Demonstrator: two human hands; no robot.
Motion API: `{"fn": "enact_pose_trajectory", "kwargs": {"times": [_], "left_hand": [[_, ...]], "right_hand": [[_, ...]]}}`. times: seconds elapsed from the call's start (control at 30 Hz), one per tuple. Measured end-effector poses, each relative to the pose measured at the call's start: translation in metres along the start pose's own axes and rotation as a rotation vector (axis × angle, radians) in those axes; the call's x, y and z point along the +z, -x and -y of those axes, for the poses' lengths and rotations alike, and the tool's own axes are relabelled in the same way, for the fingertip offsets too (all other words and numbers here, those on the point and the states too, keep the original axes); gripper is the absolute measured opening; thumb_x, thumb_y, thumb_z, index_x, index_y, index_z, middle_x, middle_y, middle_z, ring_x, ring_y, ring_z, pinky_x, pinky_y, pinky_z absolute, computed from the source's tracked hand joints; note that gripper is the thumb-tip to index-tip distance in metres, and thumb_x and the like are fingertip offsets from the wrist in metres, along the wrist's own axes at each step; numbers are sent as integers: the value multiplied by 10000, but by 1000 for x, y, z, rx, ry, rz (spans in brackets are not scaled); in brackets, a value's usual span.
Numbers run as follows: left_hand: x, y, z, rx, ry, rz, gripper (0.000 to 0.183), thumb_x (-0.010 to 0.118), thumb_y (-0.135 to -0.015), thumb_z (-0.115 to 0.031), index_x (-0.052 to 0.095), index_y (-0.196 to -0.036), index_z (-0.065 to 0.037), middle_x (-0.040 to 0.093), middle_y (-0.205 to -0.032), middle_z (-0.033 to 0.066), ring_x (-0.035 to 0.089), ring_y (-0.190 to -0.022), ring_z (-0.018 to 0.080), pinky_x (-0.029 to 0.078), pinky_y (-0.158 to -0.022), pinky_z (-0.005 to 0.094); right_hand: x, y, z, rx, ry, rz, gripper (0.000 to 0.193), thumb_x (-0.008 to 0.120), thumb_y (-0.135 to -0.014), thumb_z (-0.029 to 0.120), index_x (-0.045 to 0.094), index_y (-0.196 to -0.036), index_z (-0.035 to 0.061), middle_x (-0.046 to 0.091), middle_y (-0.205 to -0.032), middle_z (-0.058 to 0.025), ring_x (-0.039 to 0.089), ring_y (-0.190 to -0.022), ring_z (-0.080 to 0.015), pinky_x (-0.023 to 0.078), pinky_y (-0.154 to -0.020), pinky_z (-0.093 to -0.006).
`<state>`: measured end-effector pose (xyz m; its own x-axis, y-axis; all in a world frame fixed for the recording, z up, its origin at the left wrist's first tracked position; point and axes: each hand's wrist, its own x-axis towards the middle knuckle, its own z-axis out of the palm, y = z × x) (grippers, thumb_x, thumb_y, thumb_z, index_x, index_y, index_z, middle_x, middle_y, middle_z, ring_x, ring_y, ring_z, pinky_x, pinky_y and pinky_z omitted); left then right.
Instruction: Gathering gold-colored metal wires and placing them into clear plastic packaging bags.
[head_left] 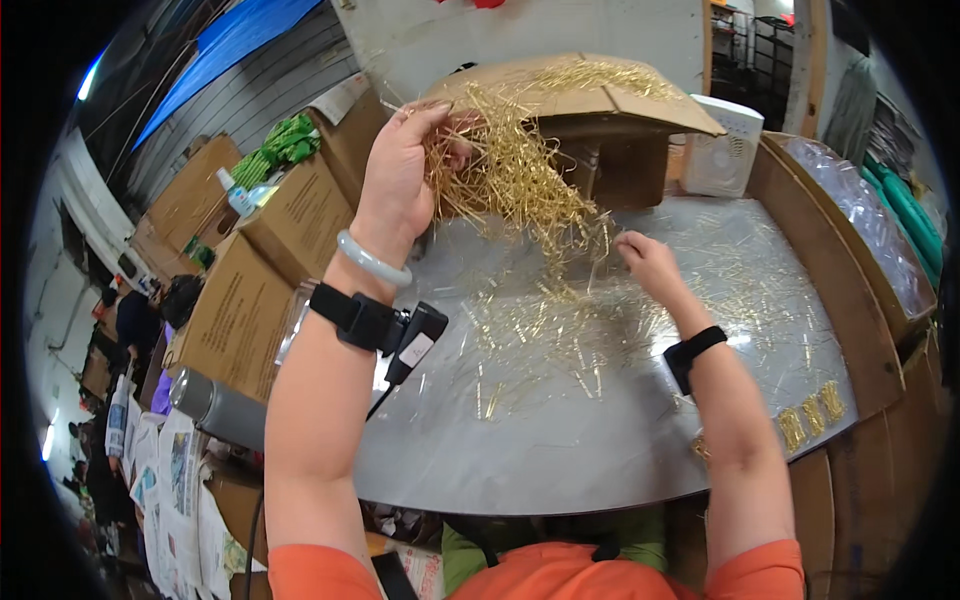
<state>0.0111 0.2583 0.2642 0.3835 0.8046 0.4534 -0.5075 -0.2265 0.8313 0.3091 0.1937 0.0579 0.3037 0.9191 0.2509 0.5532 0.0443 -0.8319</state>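
Observation:
My left hand [415, 160] is raised over the table and closed around a tangled clump of thin gold strips [525, 175]. The strips look like fine metal pins or wire; their exact kind is too small to tell. The clump hangs down to the right of that hand. At its lower right edge, my right hand [645, 262] has its fingers pinched together. Whatever is between those fingertips is too small to make out. Loose gold strips [540, 330] lie scattered over the grey tabletop [560, 455] below both hands.
An open cardboard box [630, 165] stands at the back, with gold strips on its flap. Small gold bundles [813, 415] lie at the right front. A white plastic container [722, 145] and a carton of clear plastic [850, 190] are to the right. Cardboard boxes [240, 315] line the left.

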Motion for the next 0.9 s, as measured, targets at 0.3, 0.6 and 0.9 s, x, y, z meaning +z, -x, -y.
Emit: {"fn": "enact_pose_trajectory", "kwargs": {"times": [0.3, 0.6, 0.9], "left_hand": [[-13, 12, -11, -97, -253, -41, 145, 564, -961, -92, 542, -1090, -29, 680, -917, 108, 625, -632, 128, 530, -559, 253], [-24, 18, 6, -175, -222, -3, 115, 573, -947, -96, 548, -1044, -38, 705, -891, 116, 606, -597, 128, 509, -556, 244], [-14, 24, 14, -167, 52, -94, 103, 543, -973, -109, 567, -1054, -50, 704, -936, 136, 619, -618, 142, 530, -563, 265]], "right_hand": [[-49, 9, 41, -155, 275, -223, 387, 562, -959, 401, 692, -1054, 49, 692, -935, -208, 643, -919, -409, 502, -809, -422], [-83, -12, -8, 3, 568, -54, 369, 504, -974, 408, 706, -1104, 128, 717, -944, -150, 649, -894, -324, 485, -823, -394], [-51, 37, 89, -182, -211, 238, 762, 742, -838, 350, 407, -1475, 101, 514, -1400, -179, 488, -1298, -289, 377, -1073, -386]]}}
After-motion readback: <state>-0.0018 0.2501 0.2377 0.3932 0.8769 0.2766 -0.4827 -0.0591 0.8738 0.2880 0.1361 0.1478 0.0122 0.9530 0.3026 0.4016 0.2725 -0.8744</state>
